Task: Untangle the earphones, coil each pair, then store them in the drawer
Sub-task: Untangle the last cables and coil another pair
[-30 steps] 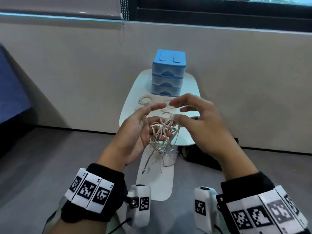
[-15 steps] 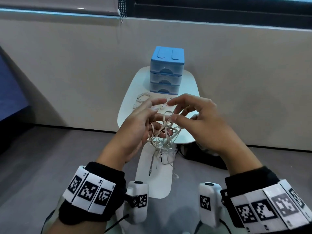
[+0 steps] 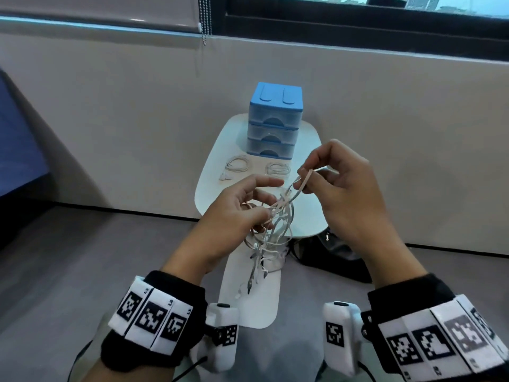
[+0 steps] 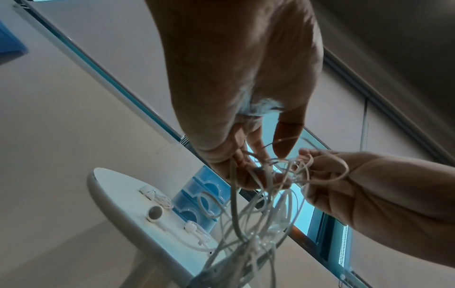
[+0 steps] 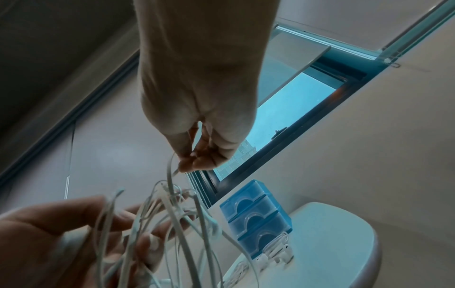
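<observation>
- Nearest, the left hand (image 3: 242, 213) curls its fingers round the tangle of earphones (image 3: 271, 230), held in the air in front of the person; loose ends and plugs dangle below it.
- Just right of it and a little higher, the right hand (image 3: 338, 188) pinches one loop of cord (image 3: 301, 183) between thumb and forefinger, its other fingers curled.
- That loop runs up and to the right out of the knot, so its long axis slants from the left hand towards the right one. Judging from this, the coming pull goes further up and right, away from the left hand, which anchors the bundle.
- Beyond the hands, on the white counter (image 3: 209, 186), lie two coiled pairs (image 3: 237, 166) and (image 3: 278, 169), side by side and apart.
- Farthest, just behind the coils, stands the blue drawer unit (image 3: 275, 119), all three drawers closed.
</observation>
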Tool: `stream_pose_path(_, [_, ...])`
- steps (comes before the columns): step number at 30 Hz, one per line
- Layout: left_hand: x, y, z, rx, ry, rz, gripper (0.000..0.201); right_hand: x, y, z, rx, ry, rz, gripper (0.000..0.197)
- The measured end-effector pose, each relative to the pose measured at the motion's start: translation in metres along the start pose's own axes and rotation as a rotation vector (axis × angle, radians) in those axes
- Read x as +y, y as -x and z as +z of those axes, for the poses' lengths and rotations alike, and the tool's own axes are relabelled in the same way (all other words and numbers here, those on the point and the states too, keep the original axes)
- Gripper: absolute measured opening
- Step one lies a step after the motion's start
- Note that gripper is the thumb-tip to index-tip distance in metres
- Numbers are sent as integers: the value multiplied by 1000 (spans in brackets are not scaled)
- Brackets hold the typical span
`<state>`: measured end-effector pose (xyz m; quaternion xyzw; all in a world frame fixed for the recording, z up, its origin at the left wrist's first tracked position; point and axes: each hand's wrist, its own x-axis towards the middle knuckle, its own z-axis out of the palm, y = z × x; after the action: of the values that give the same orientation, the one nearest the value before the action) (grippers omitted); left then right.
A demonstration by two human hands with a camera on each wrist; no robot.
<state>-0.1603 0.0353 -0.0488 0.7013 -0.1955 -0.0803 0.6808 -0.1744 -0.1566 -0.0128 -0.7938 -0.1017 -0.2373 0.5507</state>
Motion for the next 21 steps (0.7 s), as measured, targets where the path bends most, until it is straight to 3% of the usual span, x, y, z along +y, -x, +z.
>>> stream_pose_path(4, [4,0,1,-23,-22,20,42,-3,-1,-6,38,-84,12,14])
stream_pose_path(9, [10,-1,5,10,34,14,11,-9,-1,-2,39,-267,112,19])
stream_pose_path(14, [5,-4,1,75,-69,45,12,-15,-4,-4,-50,-383,267,30])
stream_pose_path(16, [6,-5,0,78,-89,46,13,-21,-8,-5,-114,-435,349,25])
stream_pose_path(18, [9,-6,0,79,-156,63,12,-25,-11,-3,-170,-381,393,19])
stream_pose_path(21, [15,-6,1,77,-211,81,15,-27,-17,1,-343,-71,377,24])
